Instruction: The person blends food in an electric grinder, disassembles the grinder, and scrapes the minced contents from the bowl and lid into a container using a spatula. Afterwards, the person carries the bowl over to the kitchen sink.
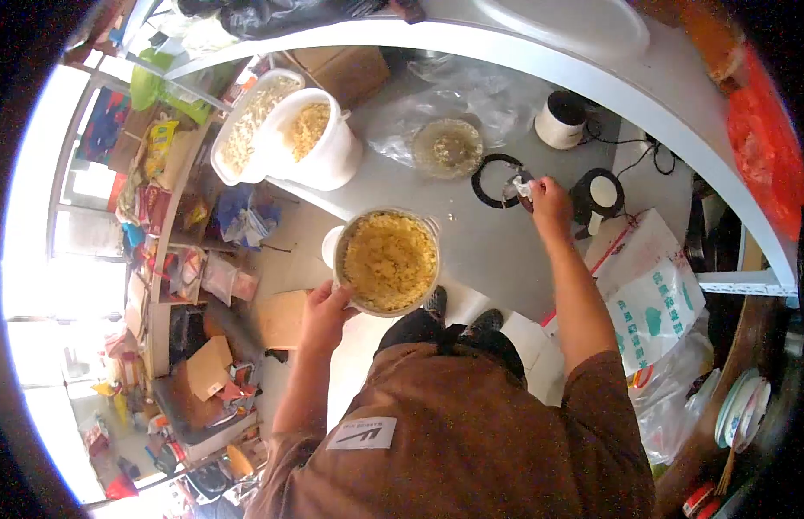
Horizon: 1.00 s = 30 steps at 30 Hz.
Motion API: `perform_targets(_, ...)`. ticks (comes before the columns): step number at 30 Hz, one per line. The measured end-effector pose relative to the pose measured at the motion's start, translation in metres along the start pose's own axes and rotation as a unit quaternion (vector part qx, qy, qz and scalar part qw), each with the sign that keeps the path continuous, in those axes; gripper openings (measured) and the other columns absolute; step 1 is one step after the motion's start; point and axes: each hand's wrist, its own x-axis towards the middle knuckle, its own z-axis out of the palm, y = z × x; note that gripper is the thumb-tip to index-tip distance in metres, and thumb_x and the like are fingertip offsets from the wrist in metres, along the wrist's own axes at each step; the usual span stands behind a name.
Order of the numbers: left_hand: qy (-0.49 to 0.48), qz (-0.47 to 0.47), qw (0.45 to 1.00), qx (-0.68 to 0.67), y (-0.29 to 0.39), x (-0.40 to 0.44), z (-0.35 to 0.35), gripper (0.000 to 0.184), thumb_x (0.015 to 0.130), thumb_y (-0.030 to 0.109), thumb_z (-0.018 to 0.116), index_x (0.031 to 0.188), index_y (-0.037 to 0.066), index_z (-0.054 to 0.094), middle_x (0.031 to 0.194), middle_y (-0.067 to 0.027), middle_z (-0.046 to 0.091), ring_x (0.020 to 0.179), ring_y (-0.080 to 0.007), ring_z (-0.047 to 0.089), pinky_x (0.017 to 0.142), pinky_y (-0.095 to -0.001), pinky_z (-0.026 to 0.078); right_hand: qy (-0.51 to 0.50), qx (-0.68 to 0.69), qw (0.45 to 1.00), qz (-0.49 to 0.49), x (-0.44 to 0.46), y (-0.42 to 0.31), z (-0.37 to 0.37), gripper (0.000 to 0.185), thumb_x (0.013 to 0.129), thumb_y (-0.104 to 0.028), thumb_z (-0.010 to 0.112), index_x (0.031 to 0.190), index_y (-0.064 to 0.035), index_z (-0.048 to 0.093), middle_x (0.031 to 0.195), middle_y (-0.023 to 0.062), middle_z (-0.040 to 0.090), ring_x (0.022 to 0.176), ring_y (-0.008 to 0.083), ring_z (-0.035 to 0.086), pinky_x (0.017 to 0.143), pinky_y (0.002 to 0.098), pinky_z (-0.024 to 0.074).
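Nearest the camera is your brown short-sleeved cloth shirt (471, 432). Your left grip (329, 304) is closed on the near-left edge of a round pale pot (437, 259), which holds crumbly yellow food (389, 259) just beyond that grip. Your right grip (549, 208) pinches a small whitish object (522, 186), its kind unclear; just left of it, a black ring (477, 183) lies on the grey tabletop (488, 259).

Seeing rough, crumbly food (390, 262) in a smooth-rimmed pot (434, 224); smooth white plastic on bucket (331, 160), glossy clear plastic on bag (391, 126), matt grey tabletop (484, 259), matt cloth shirt (488, 424).
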Motion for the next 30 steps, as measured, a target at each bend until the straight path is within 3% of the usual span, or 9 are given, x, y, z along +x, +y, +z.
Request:
perform_targets(5,0.02,0.007,0.999,-0.046,0.015,0.001,-0.02,0.025,0.089,0.015,0.058,0.105,-0.004,0.058,0.1,-0.0113,0.065,0.086,-0.0188,0.064,0.075,-0.0308,0.053,-0.052,-0.007,0.998,0.028,-0.008,-0.008,-0.011,0.036,0.088,-0.036,0.056,0.098,-0.0023,0.062,0.092,0.0197,0.065,0.088,0.0401,0.06,0.078,0.0473,0.0461)
perform_targets(8,0.008,0.017,0.999,-0.04,0.039,0.005,-0.022,0.025,0.089,0.017,0.058,0.105,-0.003,0.059,0.096,-0.008,0.065,0.078,-0.0153,0.061,0.068,-0.0283,0.049,0.078,-0.196,0.976,-0.056,-0.022,-0.032,-0.029,0.036,0.088,-0.033,0.057,0.109,-0.0032,0.06,0.103,0.0195,0.062,0.096,0.0391,0.057,0.083,0.0453,0.0456)
perform_targets(10,0.013,0.026,0.999,-0.029,0.052,0.014,-0.028,0.026,0.089,0.02,0.058,0.105,-0.001,0.06,0.091,-0.0046,0.065,0.07,-0.012,0.058,0.061,-0.0255,0.045,0.119,-0.065,0.974,-0.183,-0.033,-0.057,-0.036,0.036,0.089,-0.017,0.056,0.123,-0.0043,0.054,0.116,0.0185,0.056,0.105,0.0373,0.054,0.089,0.0433,0.0443)
perform_targets(11,-0.023,0.028,0.999,-0.017,0.061,0.025,-0.034,0.026,0.09,0.019,0.058,0.105,-0.003,0.058,0.095,-0.0081,0.065,0.079,-0.015,0.061,0.07,-0.0286,0.049,0.119,-0.062,0.972,-0.193,-0.038,-0.081,-0.039,0.036,0.089,-0.017,0.056,0.123,-0.0043,0.054,0.116,0.0185,0.056,0.105,0.0373,0.054,0.089,0.0433,0.0443)
perform_targets(13,-0.063,0.028,0.998,0.005,0.08,0.042,-0.039,0.029,0.091,0.021,0.058,0.104,-0.005,0.058,0.097,-0.0103,0.064,0.089,-0.0175,0.063,0.08,-0.0312,0.052,-0.075,0.173,0.962,-0.198,-0.053,-0.142,-0.044,0.043,0.086,0.001,0.052,0.129,-0.0048,0.051,0.122,0.0174,0.054,0.112,0.034,0.052,0.095,0.041,0.043)
perform_targets(16,-0.128,0.025,0.99,0.05,0.107,0.078,-0.061,0.029,0.091,0.022,0.058,0.104,-0.004,0.058,0.096,-0.0089,0.064,0.088,-0.0166,0.062,0.079,-0.0312,0.052,-0.153,0.236,0.931,-0.233,-0.058,-0.219,-0.038,0.052,0.081,0.011,0.048,0.131,-0.0057,0.049,0.126,0.0163,0.052,0.117,0.0314,0.051,0.097,0.0381,0.043)
perform_targets(21,-0.177,0.013,0.98,0.086,0.157,0.128,-0.109,0.032,0.087,0.023,0.061,0.105,-0.003,0.059,0.094,-0.0069,0.063,0.084,-0.0143,0.061,0.075,-0.029,0.051,-0.105,0.089,0.881,-0.452,-0.03,-0.297,-0.014,0.047,0.064,0.01,0.067,0.109,-0.0047,0.063,0.113,0.0096,0.062,0.101,0.0287,0.061,0.088,0.0377,0.0503)
perform_targets(26,-0.214,0.029,0.973,0.087,0.194,0.179,-0.159,0.037,0.09,0.03,0.058,0.11,-0.001,0.057,0.096,-0.0086,0.063,0.077,-0.0163,0.063,0.072,-0.029,0.053,-0.048,0.077,0.869,-0.486,-0.014,-0.351,0.024,0.04,0.066,0.009,0.067,0.104,-0.0056,0.064,0.105,0.0101,0.065,0.092,0.029,0.063,0.078,0.0367,0.0525)
perform_targets(30,-0.21,0.099,0.971,0.051,0.226,0.206,-0.177,0.06,0.097,0.046,0.041,0.134,-0.001,0.04,0.087,-0.013,0.062,0.065,-0.0188,0.062,0.057,-0.0309,0.055,0.0,0.128,0.9,-0.417,0.009,-0.383,0.065,0.027,0.074,0.004,0.067,0.1,-0.0045,0.065,0.094,0.013,0.066,0.082,0.0307,0.064,0.07,0.0356,0.0522)
